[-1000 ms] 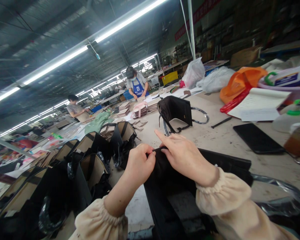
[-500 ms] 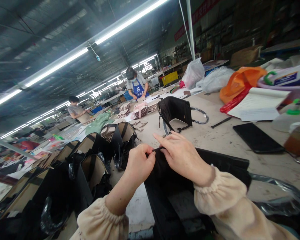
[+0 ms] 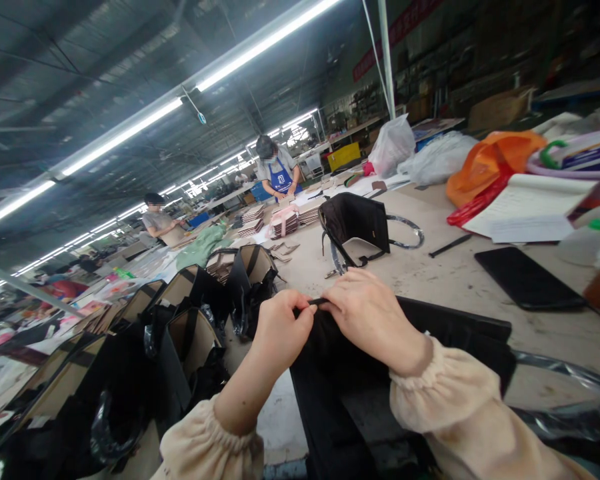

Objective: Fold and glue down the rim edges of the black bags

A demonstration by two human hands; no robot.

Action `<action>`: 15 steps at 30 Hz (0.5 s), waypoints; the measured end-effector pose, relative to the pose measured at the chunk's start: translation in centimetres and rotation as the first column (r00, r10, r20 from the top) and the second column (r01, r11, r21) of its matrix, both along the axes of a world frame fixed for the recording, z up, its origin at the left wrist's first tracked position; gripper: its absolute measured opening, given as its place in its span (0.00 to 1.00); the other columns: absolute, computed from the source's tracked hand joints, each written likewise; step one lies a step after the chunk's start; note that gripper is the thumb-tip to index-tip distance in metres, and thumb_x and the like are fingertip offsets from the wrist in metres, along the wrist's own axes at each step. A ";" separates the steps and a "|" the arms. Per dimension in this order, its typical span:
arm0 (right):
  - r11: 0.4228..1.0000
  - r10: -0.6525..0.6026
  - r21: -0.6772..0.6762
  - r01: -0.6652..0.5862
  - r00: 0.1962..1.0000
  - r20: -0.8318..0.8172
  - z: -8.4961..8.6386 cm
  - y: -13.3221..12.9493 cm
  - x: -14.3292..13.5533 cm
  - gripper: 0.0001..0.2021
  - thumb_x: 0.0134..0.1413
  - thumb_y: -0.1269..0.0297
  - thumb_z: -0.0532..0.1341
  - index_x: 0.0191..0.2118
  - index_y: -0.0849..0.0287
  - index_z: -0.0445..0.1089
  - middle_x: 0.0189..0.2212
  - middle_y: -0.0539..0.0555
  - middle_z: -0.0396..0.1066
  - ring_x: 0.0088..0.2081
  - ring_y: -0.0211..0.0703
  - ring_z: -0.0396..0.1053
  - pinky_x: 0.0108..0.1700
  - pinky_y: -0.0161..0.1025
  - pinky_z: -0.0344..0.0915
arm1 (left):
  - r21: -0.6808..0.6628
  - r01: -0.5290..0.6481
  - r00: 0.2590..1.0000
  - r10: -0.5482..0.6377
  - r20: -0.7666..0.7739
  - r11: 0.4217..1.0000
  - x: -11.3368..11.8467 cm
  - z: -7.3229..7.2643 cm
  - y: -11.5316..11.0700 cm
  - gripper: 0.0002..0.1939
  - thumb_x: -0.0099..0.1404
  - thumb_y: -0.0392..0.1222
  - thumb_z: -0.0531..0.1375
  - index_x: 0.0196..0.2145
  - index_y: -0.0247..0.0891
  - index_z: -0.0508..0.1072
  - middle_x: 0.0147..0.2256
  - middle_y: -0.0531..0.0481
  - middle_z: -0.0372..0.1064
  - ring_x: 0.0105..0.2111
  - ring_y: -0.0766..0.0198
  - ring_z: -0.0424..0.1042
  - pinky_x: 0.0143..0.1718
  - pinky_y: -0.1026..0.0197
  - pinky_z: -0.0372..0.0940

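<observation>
Black cloth, probably light and soft, should yield at the rim (image 3: 317, 302), where our left hand (image 3: 283, 330) clamps it between thumb and curled fingers. Just right, our right hand (image 3: 375, 320) pinches the same strip. We judge the rim the surest hold; the sides look stiffer and perhaps slick. Our black bag (image 3: 325, 413) sits at six o'clock, beneath both hands, its left side straight and matte, its inside dark. Toward four o'clock, a plastic-wrapped handle (image 3: 570, 427) loops glossily beside it, over the pale table (image 3: 410, 277).
</observation>
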State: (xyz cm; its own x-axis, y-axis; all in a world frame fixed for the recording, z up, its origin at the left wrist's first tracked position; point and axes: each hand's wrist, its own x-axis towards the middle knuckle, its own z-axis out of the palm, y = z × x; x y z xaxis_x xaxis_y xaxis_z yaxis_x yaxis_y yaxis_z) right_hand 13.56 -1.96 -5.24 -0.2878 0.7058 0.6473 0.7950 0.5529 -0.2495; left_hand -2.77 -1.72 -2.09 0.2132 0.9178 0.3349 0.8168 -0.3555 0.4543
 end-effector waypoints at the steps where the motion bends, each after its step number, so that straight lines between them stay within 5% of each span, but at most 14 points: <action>1: 1.000 0.000 0.008 0.000 1.000 0.002 0.0 0.0 0.0 0.08 0.55 0.67 0.59 0.26 0.58 0.71 0.25 0.53 0.71 0.34 0.44 0.65 0.45 0.42 0.57 | 0.009 -0.008 1.000 0.008 0.004 1.000 -0.1 -0.1 0.0 0.06 0.55 0.36 0.59 0.21 0.37 0.69 0.31 0.50 0.74 0.32 0.64 0.72 0.37 0.61 0.65; 15: 1.000 -0.004 0.011 0.004 1.000 0.008 0.1 -0.3 -0.1 0.07 0.55 0.67 0.58 0.28 0.59 0.71 0.27 0.54 0.72 0.35 0.44 0.65 0.47 0.43 0.56 | -0.034 0.099 0.994 -0.097 0.042 0.995 -1.0 -0.1 0.0 0.04 0.59 0.34 0.57 0.31 0.41 0.64 0.27 0.55 0.69 0.29 0.66 0.72 0.33 0.64 0.65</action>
State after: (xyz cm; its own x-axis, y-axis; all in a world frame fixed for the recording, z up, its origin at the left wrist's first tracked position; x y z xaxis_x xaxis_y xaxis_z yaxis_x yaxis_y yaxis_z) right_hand 13.48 -2.27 -5.14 -0.2904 0.6997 0.6528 0.7991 0.5526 -0.2368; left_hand -3.75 -1.73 -2.18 0.2897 0.9048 0.3122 0.7600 -0.4157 0.4996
